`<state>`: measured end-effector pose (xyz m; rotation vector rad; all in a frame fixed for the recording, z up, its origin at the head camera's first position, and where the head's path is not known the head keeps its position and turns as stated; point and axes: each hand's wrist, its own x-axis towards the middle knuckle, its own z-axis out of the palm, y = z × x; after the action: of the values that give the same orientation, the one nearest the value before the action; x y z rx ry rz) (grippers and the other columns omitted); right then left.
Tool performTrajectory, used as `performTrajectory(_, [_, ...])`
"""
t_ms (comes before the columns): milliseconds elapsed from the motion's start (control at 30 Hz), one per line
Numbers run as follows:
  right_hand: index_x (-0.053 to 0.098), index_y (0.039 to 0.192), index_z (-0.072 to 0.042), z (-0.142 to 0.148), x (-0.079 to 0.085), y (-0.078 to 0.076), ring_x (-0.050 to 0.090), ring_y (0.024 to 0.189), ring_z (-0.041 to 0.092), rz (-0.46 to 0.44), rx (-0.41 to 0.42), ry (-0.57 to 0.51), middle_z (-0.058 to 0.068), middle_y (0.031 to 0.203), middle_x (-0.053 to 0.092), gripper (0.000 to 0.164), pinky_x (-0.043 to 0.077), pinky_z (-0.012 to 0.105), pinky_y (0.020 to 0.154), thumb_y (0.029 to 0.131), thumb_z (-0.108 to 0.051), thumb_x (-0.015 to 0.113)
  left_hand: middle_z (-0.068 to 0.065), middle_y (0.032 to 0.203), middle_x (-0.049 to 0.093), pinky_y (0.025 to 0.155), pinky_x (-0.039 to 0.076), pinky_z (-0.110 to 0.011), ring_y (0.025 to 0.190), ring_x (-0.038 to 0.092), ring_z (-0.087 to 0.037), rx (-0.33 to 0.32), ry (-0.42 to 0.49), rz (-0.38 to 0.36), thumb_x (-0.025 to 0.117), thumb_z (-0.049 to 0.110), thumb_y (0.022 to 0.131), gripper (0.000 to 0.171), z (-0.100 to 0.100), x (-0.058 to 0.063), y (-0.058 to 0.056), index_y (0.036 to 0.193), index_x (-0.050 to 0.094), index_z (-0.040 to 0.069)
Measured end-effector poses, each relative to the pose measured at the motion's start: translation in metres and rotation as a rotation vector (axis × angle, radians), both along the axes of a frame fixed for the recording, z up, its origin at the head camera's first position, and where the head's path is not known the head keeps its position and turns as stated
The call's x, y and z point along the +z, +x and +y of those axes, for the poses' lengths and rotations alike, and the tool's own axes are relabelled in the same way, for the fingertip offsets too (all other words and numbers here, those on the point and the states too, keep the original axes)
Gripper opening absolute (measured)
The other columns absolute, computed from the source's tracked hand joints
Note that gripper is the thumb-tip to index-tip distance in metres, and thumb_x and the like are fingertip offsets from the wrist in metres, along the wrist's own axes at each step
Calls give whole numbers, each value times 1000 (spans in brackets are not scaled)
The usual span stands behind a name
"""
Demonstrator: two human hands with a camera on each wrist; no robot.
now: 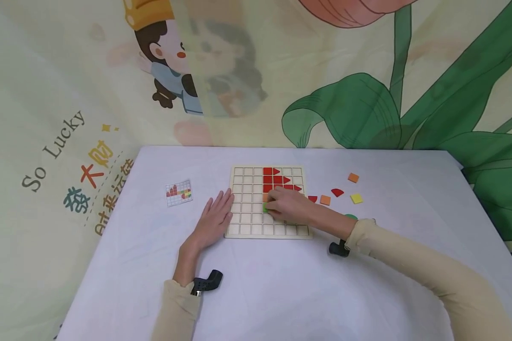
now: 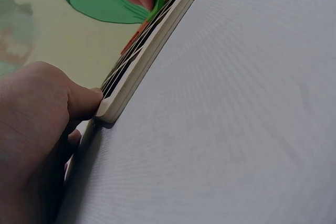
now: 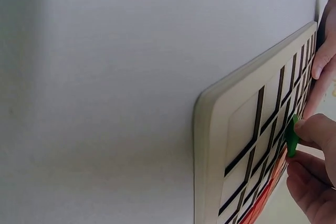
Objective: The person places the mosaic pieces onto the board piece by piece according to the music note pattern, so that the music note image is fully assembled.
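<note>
A pale wooden grid board (image 1: 269, 237) lies on the table. My left hand (image 1: 213, 222) rests against its left edge with straight fingers; in the left wrist view the thumb (image 2: 84, 100) touches the board's corner. Over the middle of the grid, my right hand (image 1: 292, 206) pinches a small green tile (image 3: 292, 137) between thumb and fingers. That tile stands tilted at the grid surface, just below an orange tile (image 1: 266, 197). Rows of red tiles (image 1: 268, 179), with pointed ones at their right ends, fill cells above. The right hand hides part of the grid.
Left of the board lies a small printed pattern card (image 1: 179, 192). Loose pieces lie to the right: orange squares (image 1: 353, 177), a yellow square (image 1: 356, 198), a red rounded piece (image 1: 337, 192) and a green piece (image 1: 351, 216) partly behind the right forearm.
</note>
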<state>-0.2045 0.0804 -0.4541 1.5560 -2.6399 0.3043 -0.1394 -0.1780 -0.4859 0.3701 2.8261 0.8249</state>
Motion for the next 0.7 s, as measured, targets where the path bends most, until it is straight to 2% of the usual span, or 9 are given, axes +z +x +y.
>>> performTrajectory(100, [77, 97, -13, 0, -1, 0, 58, 87, 15, -3, 20, 2, 2, 95, 66, 12, 54, 21, 71, 87, -15, 72, -3, 165, 9, 124, 1, -49, 154, 4, -25, 1, 0, 2, 34, 25, 104, 55, 0, 0, 0, 155, 17, 10])
performTrajectory(233, [76, 108, -14, 5, 3, 5, 57, 92, 17, 13, 10, 43, 5, 105, 64, 21, 54, 21, 70, 88, -19, 72, -3, 165, 9, 124, 1, -48, 154, 4, -25, -6, 3, -1, 33, 26, 105, 55, 1, -2, -1, 155, 17, 10])
performTrajectory(367, [69, 123, -20, 27, 16, 16, 58, 102, 19, -39, -85, 97, 6, 119, 61, 36, 56, 24, 70, 87, -25, 73, -3, 165, 8, 124, 0, -49, 154, 3, -25, -11, -5, -8, 33, 26, 105, 56, 3, -2, -1, 155, 17, 10])
performTrajectory(467, [67, 125, -20, 53, 23, 27, 59, 104, 18, -79, -175, 109, 4, 119, 62, 41, 57, 25, 71, 85, -25, 75, -3, 165, 8, 124, 0, -48, 154, 3, -25, -11, -17, -9, 33, 26, 105, 56, 2, -1, 0, 155, 16, 10])
performTrajectory(700, [68, 121, -15, 117, 17, 45, 60, 99, 18, -65, -320, 79, 4, 113, 64, 44, 58, 28, 70, 78, -18, 81, -5, 165, 9, 124, 0, -48, 154, 3, -27, -18, -2, -1, 33, 24, 105, 55, 1, 2, 0, 155, 17, 8])
